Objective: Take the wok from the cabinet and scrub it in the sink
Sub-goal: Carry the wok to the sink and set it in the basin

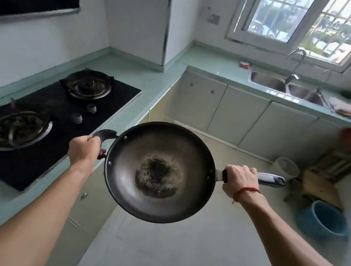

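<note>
A small kitchen with white walls has a pale green L-shaped table point(153, 74) running along two sides, and a barred window point(298, 23) in the far right corner.

The right hand point(239, 180), with a thin red string point(246, 191) round its wrist, has its grip closed over the long black and grey handle point(269, 179), fingers wrapped across the top near the pan end. The left hand point(84, 150) has its grip closed round the small black side handle point(105, 134) on the opposite rim. Between them hangs the round dark metal wok point(158, 205), held in the air over the light tiled floor point(185, 245), open side up and roughly level. A rough patch of black burnt residue point(158, 170) sits in the middle of its bowl.

To the left, set into the table, lies a black glass two-burner gas stove point(56, 104) with two round knobs. Far off at the upper right, well apart from the wok, the stainless steel double sink point(261, 77) is set into the table under the window, with a curved chrome tap point(295, 64) above it. Cream cabinet doors point(238, 113) below it are closed. A blue round bucket point(324, 220) stands on the floor at the right.
</note>
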{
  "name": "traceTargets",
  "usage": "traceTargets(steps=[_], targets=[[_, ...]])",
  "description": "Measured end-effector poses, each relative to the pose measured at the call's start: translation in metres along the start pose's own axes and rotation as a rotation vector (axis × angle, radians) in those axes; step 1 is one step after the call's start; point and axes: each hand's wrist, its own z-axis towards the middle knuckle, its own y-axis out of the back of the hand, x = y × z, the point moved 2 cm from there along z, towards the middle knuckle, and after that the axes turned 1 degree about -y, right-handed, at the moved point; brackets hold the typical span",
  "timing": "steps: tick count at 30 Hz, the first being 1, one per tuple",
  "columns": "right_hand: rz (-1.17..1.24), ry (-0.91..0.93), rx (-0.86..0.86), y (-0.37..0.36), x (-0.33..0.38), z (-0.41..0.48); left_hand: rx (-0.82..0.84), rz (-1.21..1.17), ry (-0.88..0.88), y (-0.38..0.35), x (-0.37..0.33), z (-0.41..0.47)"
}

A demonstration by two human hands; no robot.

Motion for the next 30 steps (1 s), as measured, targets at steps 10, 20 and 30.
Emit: traceTargets(steps=[10,20,30], targets=[[-0.072,-0.289,-0.076,0.027,-0.099,-0.098,0.289,0.114,-0.111,-0.050,-0.040,-0.074],[-0.021,-0.494,-0.113,0.030,-0.193,-0.165,0.467,0.268,-0.226,-0.120,-0.071,-0.156],[0.032,-0.537,-0.138,0.015,-0.286,-0.154,0.479,0.346,-0.336,-0.194,-0.086,-0.210]])
